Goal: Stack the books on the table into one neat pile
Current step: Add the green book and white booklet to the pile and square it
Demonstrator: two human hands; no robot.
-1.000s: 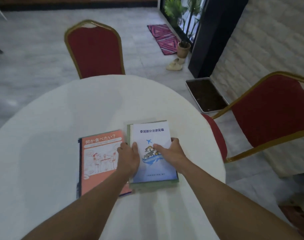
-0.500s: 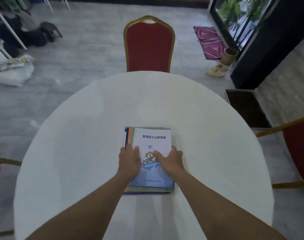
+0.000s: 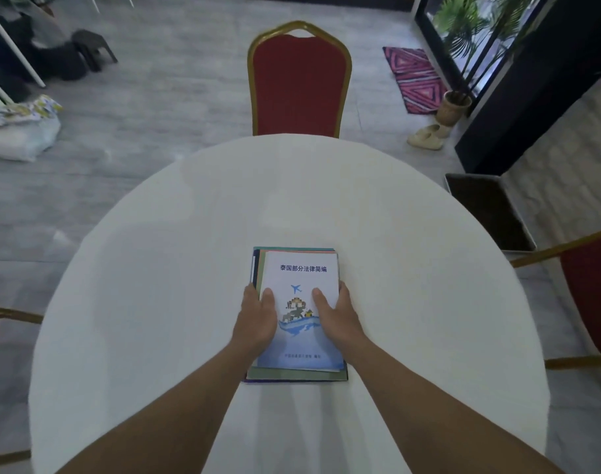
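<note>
You are looking down at a round white table [image 3: 394, 234], and the pile of books [image 3: 297, 372] is lying a little toward your side of its middle. The top book is a white and blue booklet [image 3: 300, 268] with Chinese characters, a small blue plane and a whale drawing on its cover. Under it, edges of a green, an orange and a dark blue book are showing at the 12 o'clock and 9 o'clock sides, so the pile is not fully even.

Your left hand [image 3: 256, 318] is pressing on the 9 o'clock edge of the pile, thumb lying on the cover and the fingers going down along the side. Your right hand [image 3: 336, 314] is doing the same at the 3 o'clock edge. Both hands are clamping the pile between them, not closing around any single book.

At 12 o'clock, behind the table, 1 red chair with gold frame [image 3: 299, 87] is standing. Another red chair [image 3: 589, 295] is at 3 o'clock. A pink patterned mat [image 3: 413, 78] and a potted plant [image 3: 458, 109] are on the floor at about 1 o'clock.
</note>
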